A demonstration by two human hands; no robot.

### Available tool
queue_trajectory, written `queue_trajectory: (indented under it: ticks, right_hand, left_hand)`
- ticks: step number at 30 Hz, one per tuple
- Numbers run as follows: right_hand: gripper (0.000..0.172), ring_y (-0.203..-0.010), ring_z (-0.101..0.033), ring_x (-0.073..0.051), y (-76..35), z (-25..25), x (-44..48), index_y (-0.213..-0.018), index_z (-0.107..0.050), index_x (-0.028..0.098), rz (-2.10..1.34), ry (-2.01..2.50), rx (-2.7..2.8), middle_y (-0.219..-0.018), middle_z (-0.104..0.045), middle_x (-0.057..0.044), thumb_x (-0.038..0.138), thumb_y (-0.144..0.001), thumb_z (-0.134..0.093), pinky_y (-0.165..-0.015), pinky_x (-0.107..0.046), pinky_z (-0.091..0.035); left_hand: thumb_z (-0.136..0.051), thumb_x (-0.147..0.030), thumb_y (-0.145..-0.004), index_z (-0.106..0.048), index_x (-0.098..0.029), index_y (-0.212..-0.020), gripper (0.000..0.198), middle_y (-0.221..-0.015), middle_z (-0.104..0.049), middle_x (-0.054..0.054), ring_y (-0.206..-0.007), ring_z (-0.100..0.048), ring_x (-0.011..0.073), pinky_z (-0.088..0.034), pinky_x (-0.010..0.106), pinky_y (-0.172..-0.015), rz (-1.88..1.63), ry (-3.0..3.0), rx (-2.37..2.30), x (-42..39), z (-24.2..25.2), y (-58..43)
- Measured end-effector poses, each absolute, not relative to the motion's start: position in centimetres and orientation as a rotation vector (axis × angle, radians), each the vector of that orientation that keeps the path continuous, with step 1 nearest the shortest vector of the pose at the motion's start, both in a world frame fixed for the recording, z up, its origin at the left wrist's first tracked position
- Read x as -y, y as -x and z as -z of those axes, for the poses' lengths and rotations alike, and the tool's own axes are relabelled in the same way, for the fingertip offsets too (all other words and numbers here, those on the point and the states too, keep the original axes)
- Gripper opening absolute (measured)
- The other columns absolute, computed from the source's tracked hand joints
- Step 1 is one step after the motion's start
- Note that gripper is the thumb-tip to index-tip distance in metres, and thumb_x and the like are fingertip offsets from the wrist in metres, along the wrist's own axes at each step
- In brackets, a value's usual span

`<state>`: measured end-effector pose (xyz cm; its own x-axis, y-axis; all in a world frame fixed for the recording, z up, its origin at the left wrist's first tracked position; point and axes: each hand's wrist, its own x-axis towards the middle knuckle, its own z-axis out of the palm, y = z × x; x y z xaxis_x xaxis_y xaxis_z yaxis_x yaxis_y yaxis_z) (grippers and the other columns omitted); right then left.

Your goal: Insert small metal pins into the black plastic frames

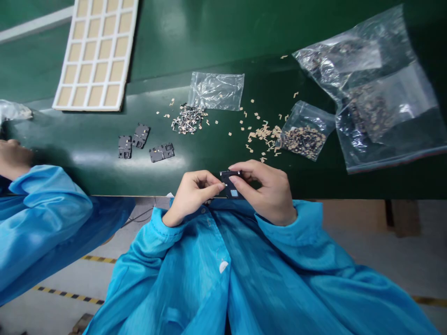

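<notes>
Head view: the main hazard seems to be a drop, since the black part (230, 185) is held by fingertips at the near edge of the green surface (195, 160), and a loosened pinch could send it over onto the floor (146, 218). Too hard a push from one side could also tilt it, or mar or dislodge whatever small fitting sits at its left edge. A careless reach could sweep the loose tan pieces (263, 132) or the heap of small metallic pieces (188, 119) about and mix them, as strays already lie between the two.

The right hand (272, 190) has its fingers (243, 188) closed on the part, thumb across its face. The left hand (192, 193) brings its fingers (213, 190) to a narrow pinch at the part's left edge; whether they grip the part, a tiny piece or nothing cannot be told.

The part lies between both hands, in front of the person's body. It looks flat and roughly rectangular, mostly dark, with a pale blue square towards its near end, a bright fleck beside the left fingertips and small glints along the far end. Finer detail is covered or too small to read.
</notes>
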<state>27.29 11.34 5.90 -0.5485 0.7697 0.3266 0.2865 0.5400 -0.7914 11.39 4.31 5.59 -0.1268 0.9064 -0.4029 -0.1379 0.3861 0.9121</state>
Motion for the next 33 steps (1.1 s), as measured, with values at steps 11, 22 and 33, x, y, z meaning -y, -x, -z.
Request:
queue_trajectory:
  ticks: [11,22,33]
  right_hand:
    - [0.01,-0.066,-0.065,-0.011,-27.25,-5.45,-11.53,-0.092,-0.064,0.018,-0.797,0.784,2.115,-0.08,-0.07,-0.002,0.011,-0.086,-0.061,-0.059,-0.022,-0.052]
    - [0.01,-0.066,-0.066,-0.011,-27.16,-5.43,-11.48,-0.091,-0.064,0.019,-0.804,0.795,2.1,-0.079,-0.071,-0.002,0.011,-0.086,-0.061,-0.057,-0.021,-0.052]
    - [0.012,-0.071,-0.069,-0.013,-26.96,-5.45,-11.27,-0.091,-0.063,0.019,-0.737,0.786,2.114,-0.083,-0.073,-0.004,0.009,-0.086,-0.06,-0.059,-0.023,-0.054]
  left_hand:
    - [-0.072,-0.034,-0.072,-0.064,-0.014,-0.062,0.023,-0.048,-0.057,-0.002,-0.042,-0.047,0.006,-0.035,0.018,-0.042,-1.077,-0.808,-1.493,-4.3,-5.9,-11.74]
    - [-0.072,-0.034,-0.07,-0.062,-0.014,-0.061,0.024,-0.048,-0.055,-0.003,-0.043,-0.044,0.0055,-0.033,0.017,-0.042,-1.057,-0.777,-1.496,-4.55,-5.85,-11.77]
    - [-0.071,-0.032,-0.068,-0.062,-0.014,-0.058,0.022,-0.05,-0.057,-0.002,-0.045,-0.044,0.0059,-0.034,0.018,-0.043,-1.066,-0.762,-1.524,-4.65,-6.31,-12.01]
